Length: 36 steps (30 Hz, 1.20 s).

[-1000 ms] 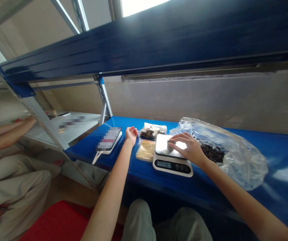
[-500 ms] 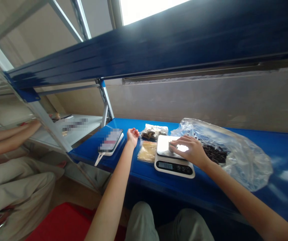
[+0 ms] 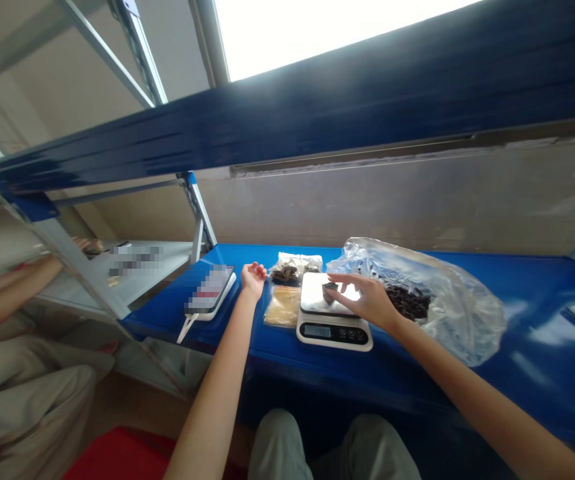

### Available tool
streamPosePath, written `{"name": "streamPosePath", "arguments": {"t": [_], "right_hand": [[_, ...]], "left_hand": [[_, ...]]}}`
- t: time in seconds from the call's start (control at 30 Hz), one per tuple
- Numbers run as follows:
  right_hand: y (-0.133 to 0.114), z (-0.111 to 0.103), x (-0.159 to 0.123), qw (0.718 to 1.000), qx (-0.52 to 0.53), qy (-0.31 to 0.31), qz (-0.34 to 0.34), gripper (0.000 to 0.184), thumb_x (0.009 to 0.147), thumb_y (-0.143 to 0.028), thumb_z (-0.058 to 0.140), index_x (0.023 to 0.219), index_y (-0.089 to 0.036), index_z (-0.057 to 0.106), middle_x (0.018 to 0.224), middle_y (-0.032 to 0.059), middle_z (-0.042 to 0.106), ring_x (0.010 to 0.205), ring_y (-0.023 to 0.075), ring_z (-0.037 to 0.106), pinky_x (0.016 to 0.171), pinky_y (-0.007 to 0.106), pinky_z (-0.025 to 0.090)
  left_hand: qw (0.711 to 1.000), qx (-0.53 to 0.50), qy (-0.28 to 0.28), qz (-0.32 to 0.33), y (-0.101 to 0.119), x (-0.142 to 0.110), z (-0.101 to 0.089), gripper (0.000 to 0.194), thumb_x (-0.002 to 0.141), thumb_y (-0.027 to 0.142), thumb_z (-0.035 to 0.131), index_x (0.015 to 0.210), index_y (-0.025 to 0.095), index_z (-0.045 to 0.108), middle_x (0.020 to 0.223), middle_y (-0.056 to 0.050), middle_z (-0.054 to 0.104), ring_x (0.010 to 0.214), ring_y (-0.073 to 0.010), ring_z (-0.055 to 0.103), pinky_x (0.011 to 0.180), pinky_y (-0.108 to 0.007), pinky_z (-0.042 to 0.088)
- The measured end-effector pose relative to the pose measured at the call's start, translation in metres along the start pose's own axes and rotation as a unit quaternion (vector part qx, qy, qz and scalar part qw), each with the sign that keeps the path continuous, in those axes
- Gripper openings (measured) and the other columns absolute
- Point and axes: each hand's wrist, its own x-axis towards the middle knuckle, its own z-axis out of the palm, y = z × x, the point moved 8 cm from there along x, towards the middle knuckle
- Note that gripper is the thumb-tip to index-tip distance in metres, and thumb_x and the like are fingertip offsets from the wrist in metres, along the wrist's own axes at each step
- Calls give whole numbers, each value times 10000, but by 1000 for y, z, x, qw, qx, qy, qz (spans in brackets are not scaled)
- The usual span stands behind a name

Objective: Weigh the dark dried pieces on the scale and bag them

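Right hand (image 3: 360,297) pinches small grey lump (image 3: 328,293) on scale (image 3: 335,327), near front edge of bench (image 3: 532,293); left hand (image 3: 254,280) loosely curled, seemingly empty. Lump probably light, stiff; best gripped by opposite sides.

Scale plate (image 3: 312,291) shiny, smooth; large bag (image 3: 467,323) crinkled plastic; shelf (image 3: 532,290) glossy.

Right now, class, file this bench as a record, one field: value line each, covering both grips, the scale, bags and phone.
Right grip: fingers around a small grey piece, at the scale's plate; contact with the plate unclear
Left grip: fingers curled, nothing seen held
Scale: on the blue shelf, display lit, digits unclear
Tan bag: left of scale
Small bag: behind tan bag
Large bag: right of scale, dark bits inside
Phone: far left
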Motion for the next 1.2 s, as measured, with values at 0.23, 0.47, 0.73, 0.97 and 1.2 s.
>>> {"name": "streamPosePath", "arguments": {"t": [0.23, 0.47, 0.73, 0.97, 1.2], "right_hand": [[14, -16, 4, 997, 64, 30, 45, 323, 783, -324, 575, 1083, -224, 638, 877, 43, 736, 639, 172, 662, 460, 250, 452], [27, -9, 2, 997, -74, -37, 7, 447, 693, -293, 623, 1140, -298, 605, 800, 3, 737, 589, 186, 650, 431, 260, 428], [40, 1, -1, 995, -53, -75, 49, 555, 708, -253, 598, 1253, -285, 498, 821, -14, 737, 543, 162, 630, 498, 280, 481], [37, -6, 2, 997, 6, -53, 59, 464, 717, -273, 600, 1177, -233, 555, 802, 19, 733, 706, 205, 671, 566, 300, 500], [28, 0, 0, 995, 32, -80, 44, 496, 716, -291, 608, 1204, -232, 539, 901, 36, 731, 637, 183, 665, 602, 310, 508]], "left_hand": [[1000, -10, 7, -9, -3, -1, 0, 127, 742, 162, 398, 624, 181, 444, 498, 16, 452, 394, -96, 428, 417, -193, 315], [1000, -2, -7, -9, -4, 0, 0, 121, 752, 179, 416, 637, 178, 454, 511, 19, 461, 403, -88, 443, 428, -186, 329], [1000, -3, 7, -13, -5, 2, -1, 144, 761, 157, 379, 635, 180, 445, 497, 16, 452, 392, -92, 435, 413, -192, 317], [1000, -16, 8, -15, -4, 3, -1, 123, 745, 166, 405, 629, 181, 443, 490, 14, 451, 383, -98, 431, 406, -196, 315], [1000, -10, 16, -19, -4, 2, -1, 136, 738, 149, 382, 625, 182, 449, 485, 4, 459, 403, -106, 432, 418, -202, 316]]}}
